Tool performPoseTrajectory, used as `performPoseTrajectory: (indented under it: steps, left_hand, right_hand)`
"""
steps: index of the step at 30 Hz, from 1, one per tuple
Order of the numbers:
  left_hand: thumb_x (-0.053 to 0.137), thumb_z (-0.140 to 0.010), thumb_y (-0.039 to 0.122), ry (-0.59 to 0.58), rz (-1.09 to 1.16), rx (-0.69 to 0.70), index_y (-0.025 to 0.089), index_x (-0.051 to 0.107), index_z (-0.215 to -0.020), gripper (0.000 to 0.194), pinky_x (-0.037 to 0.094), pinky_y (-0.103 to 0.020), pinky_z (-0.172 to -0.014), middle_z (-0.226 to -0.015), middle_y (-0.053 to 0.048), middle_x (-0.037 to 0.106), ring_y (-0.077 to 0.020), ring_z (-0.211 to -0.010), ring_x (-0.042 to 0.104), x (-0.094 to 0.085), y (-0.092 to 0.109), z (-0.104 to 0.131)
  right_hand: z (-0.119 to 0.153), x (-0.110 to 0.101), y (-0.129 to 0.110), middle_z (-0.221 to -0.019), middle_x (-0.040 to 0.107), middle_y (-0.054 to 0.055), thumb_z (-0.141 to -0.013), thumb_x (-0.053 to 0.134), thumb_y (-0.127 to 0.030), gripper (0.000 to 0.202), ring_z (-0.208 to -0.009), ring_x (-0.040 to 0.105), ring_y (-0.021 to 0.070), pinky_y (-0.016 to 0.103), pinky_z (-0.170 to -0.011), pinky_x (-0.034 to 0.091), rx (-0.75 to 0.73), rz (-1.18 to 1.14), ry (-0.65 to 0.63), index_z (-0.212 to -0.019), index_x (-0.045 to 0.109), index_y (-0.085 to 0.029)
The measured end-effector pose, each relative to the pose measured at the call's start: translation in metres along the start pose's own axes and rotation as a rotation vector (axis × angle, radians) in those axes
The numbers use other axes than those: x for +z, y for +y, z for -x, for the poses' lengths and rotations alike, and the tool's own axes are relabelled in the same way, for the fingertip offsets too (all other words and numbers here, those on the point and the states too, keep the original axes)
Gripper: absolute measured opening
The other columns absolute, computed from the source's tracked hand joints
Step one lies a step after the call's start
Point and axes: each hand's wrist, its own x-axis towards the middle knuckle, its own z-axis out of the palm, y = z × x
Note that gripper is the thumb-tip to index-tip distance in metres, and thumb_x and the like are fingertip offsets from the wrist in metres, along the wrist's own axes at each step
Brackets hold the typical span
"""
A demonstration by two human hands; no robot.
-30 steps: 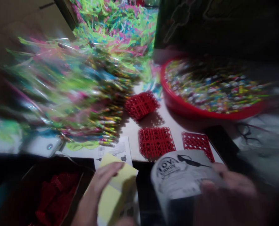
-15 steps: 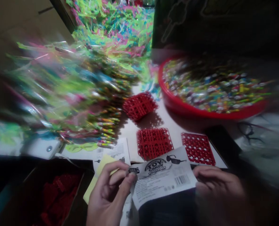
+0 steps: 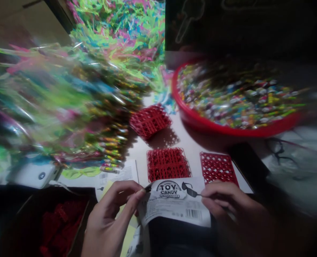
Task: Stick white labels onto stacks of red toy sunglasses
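I hold a white "TOY CANDY" label (image 3: 176, 203) at the table's near edge, my left hand (image 3: 107, 221) pinching its left end, my right hand (image 3: 228, 203) gripping its right end. Just beyond it lie two red lattice squares (image 3: 167, 164) and (image 3: 217, 167), a third (image 3: 150, 120) farther back. A heap of neon wrapped packets (image 3: 67, 92) crowds the left side. Toward the far right corner a red basin (image 3: 214, 126) holds small colourful candies (image 3: 236, 100). Below the near left edge, a box (image 3: 75, 228) holds more red pieces.

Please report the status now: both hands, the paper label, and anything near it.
Left hand and right hand pinch white printed paper label by its ends. Red plastic lattice squares lie just beyond. Nothing blocks.
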Motion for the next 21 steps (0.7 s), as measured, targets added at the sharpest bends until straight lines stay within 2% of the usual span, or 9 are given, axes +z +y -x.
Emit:
performPoseTrajectory:
  steps: [4, 7, 9, 12, 14, 16, 18, 21]
  left_hand:
    - [0.084, -0.093, 0.04, 0.058, -0.025, 0.011, 0.03, 0.082, -0.087, 0.012, 0.058, -0.014, -0.062, -0.079, 0.004, 0.08, -0.0137, -0.069, 0.075, 0.005, 0.003, 0.002]
    - [0.082, -0.092, 0.033, 0.236, -0.038, 0.003, 0.034, 0.082, -0.089, 0.003, 0.06, -0.013, -0.074, -0.088, 0.008, 0.084, -0.0131, -0.08, 0.079, 0.012, 0.008, 0.009]
    - [0.079, -0.095, 0.03, 0.297, -0.033, 0.012, 0.035, 0.083, -0.09, 0.008, 0.06, -0.015, -0.088, -0.102, 0.009, 0.087, -0.0139, -0.096, 0.081, 0.015, 0.01, 0.011]
    - [0.078, -0.098, 0.032, 0.224, -0.068, 0.124, 0.035, 0.085, -0.089, 0.012, 0.059, -0.02, -0.101, -0.118, 0.006, 0.087, -0.0187, -0.115, 0.079, 0.011, 0.006, 0.008]
    - [0.079, -0.098, 0.037, 0.158, -0.084, 0.152, 0.035, 0.085, -0.089, 0.012, 0.063, -0.021, -0.09, -0.107, 0.003, 0.085, -0.0199, -0.105, 0.08, 0.006, 0.001, 0.006]
    - [0.079, -0.098, 0.044, 0.152, -0.091, 0.082, 0.036, 0.086, -0.099, 0.012, 0.065, -0.022, -0.082, -0.103, 0.003, 0.085, -0.0197, -0.095, 0.08, 0.002, -0.004, 0.005]
    - [0.079, -0.098, 0.051, 0.145, -0.118, 0.0, 0.037, 0.086, -0.115, 0.023, 0.067, -0.023, -0.083, -0.116, 0.002, 0.087, -0.0213, -0.098, 0.082, 0.003, -0.007, 0.006]
    - [0.08, -0.098, 0.051, 0.046, -0.108, 0.012, 0.039, 0.083, -0.129, 0.034, 0.068, -0.023, -0.081, -0.122, 0.0, 0.086, -0.0226, -0.101, 0.083, 0.008, -0.012, 0.007]
  right_hand:
    - [-0.004, 0.001, 0.0, -0.09, 0.086, -0.01, -0.105, 0.063, -0.025, 0.018, -0.072, 0.084, 0.0121, 0.012, -0.07, 0.066, -0.04, 0.033, 0.007, -0.101, 0.075, -0.037]
    - [-0.002, 0.002, 0.003, -0.097, 0.087, -0.01, -0.106, 0.062, -0.025, 0.017, -0.08, 0.086, 0.012, 0.011, -0.074, 0.066, -0.112, 0.074, 0.026, -0.107, 0.074, -0.038]
    - [-0.001, 0.001, 0.007, -0.1, 0.087, -0.009, -0.108, 0.062, -0.027, 0.017, -0.086, 0.088, 0.0129, 0.013, -0.079, 0.067, -0.138, 0.103, 0.073, -0.112, 0.073, -0.039]
    - [-0.003, -0.005, 0.013, -0.102, 0.087, -0.006, -0.109, 0.061, -0.031, 0.015, -0.089, 0.088, 0.0144, 0.016, -0.086, 0.068, -0.189, 0.093, 0.068, -0.117, 0.072, -0.039]
    - [-0.006, -0.009, 0.016, -0.103, 0.087, -0.006, -0.11, 0.061, -0.032, 0.016, -0.09, 0.088, 0.0141, 0.015, -0.086, 0.067, -0.213, 0.067, 0.022, -0.119, 0.071, -0.039]
    - [-0.008, -0.012, 0.017, -0.106, 0.088, -0.007, -0.111, 0.061, -0.034, 0.016, -0.094, 0.088, 0.0142, 0.013, -0.085, 0.067, -0.2, 0.048, 0.005, -0.121, 0.071, -0.04]
    - [-0.009, -0.011, 0.018, -0.106, 0.088, -0.007, -0.111, 0.062, -0.036, 0.013, -0.09, 0.088, 0.0138, 0.011, -0.079, 0.067, -0.147, 0.033, 0.019, -0.118, 0.072, -0.04]
    - [-0.011, -0.006, 0.017, -0.101, 0.089, -0.006, -0.11, 0.064, -0.042, 0.013, -0.076, 0.087, 0.015, 0.011, -0.063, 0.066, -0.027, 0.038, 0.061, -0.108, 0.076, -0.038]
